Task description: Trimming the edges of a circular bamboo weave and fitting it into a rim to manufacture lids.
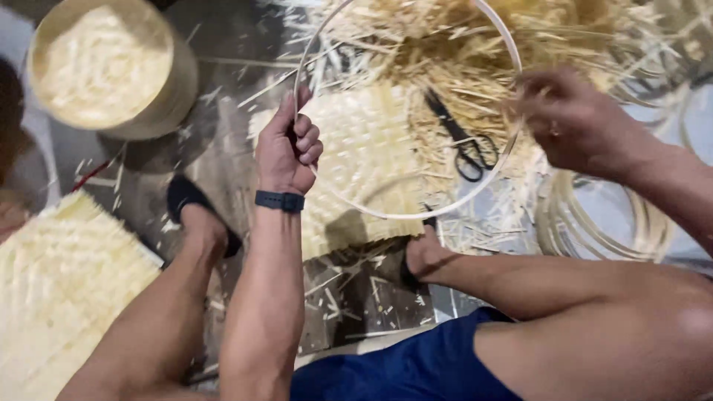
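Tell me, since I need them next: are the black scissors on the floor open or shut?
Shut, it seems: the scissors lie with blades together in one dark line.

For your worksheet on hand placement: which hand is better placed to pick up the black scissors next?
Probably the right hand: it holds the hoop rim beside the scissors. The left hand grips the opposite rim, farther away.

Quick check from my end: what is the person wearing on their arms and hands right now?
Both forearms are bare, no sleeves and no gloves. The left hand has a dark wristband, like a watch strap, around the wrist. The right hand appears to carry a thin ring on one finger, though it is blurred.
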